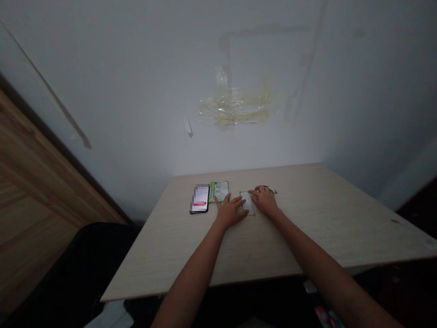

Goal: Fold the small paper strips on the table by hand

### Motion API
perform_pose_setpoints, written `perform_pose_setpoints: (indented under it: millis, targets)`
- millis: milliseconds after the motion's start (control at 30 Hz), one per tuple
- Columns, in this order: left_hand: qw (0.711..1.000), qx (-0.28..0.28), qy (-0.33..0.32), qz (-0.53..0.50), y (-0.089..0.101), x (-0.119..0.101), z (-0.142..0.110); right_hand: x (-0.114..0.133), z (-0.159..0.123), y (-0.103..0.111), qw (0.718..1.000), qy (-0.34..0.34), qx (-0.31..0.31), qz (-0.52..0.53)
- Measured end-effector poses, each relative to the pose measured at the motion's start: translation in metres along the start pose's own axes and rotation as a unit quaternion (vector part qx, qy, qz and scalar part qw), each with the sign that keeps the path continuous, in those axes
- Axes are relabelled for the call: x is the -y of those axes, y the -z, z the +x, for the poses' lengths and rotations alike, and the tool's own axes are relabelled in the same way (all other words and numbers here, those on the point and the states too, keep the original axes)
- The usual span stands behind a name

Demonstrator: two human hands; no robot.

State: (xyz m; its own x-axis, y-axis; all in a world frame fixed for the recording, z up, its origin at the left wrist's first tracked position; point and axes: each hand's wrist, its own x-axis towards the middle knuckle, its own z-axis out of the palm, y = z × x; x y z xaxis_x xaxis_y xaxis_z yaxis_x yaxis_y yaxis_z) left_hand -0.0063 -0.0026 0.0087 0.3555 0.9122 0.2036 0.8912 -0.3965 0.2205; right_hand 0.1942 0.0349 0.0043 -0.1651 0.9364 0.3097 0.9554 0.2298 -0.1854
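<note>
My left hand [230, 209] rests on the table with its fingers spread. Its fingertips reach the left side of a small printed packet or card [248, 206] with a yellowish edge. Across from it, my right hand [264, 200] lies with fingers extended, touching the same piece near its upper right. Just beyond the left fingers is a green-and-white printed packet [219, 189], partly covered by that hand. A smartphone [200, 199] with a lit screen lies left of the green packet. Past my right hand, a small dark-and-white item [272, 189] is mostly hidden.
The pale wooden table [170, 246] stands against a white wall [136, 91] bearing yellowed tape [235, 107]. On the left are a wooden door or panel [30, 182] and a dark object [99, 255] beside the table. Dim items lie below the front edge.
</note>
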Motion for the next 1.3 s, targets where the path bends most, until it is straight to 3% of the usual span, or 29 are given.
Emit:
perform_pose_setpoints:
  millis: [600,1000,1300]
  targets:
    - [1.0,0.011,0.007,0.027,0.001,-0.002,-0.001,-0.012,0.001,-0.007,0.997,0.038,-0.005,0.066]
    - [1.0,0.005,0.007,0.025,0.0,-0.002,0.0,-0.014,0.001,-0.007,0.995,0.029,-0.022,0.091]
    - [1.0,0.01,0.014,0.026,0.004,-0.004,-0.002,-0.021,-0.004,-0.005,0.992,0.063,0.0,0.111]
